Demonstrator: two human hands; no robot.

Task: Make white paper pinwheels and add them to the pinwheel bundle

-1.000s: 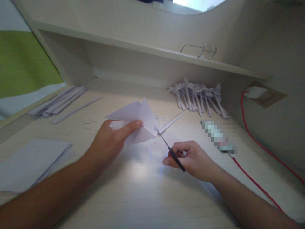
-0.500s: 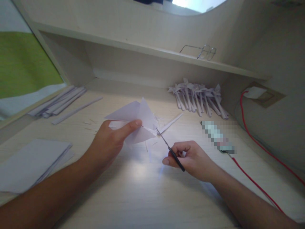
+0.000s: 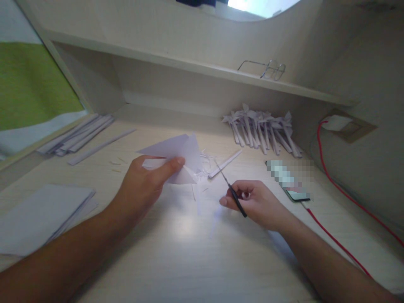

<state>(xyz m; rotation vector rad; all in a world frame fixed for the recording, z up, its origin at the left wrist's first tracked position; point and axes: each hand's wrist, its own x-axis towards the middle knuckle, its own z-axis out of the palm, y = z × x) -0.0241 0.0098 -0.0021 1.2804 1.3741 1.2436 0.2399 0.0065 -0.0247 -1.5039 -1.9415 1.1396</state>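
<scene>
My left hand [image 3: 151, 176] pinches a folded white sheet of paper [image 3: 176, 147], the thumb pressed on its middle and the corners spread apart. My right hand [image 3: 254, 204] is closed around the black handle of a pair of scissors [image 3: 235, 195]. The blades point up and left, apart from the paper's right edge. Under and beside the sheet lie thin paper scraps [image 3: 205, 162] and a white paper stick [image 3: 225, 164]. The fingers of my left hand behind the sheet are hidden.
Paper pinwheels on sticks [image 3: 261, 128] stand in a row at the back right. Rolled paper sticks [image 3: 78, 136] and a stack of paper [image 3: 47, 216] lie left. A phone [image 3: 290, 183] with a red cable [image 3: 337, 240] is right. Glasses [image 3: 273, 69] rest on the shelf [image 3: 189, 65].
The scissors have drawn back to the right, away from the paper's edge. My left hand has shifted slightly left with the sheet, whose folds sit a little differently.
</scene>
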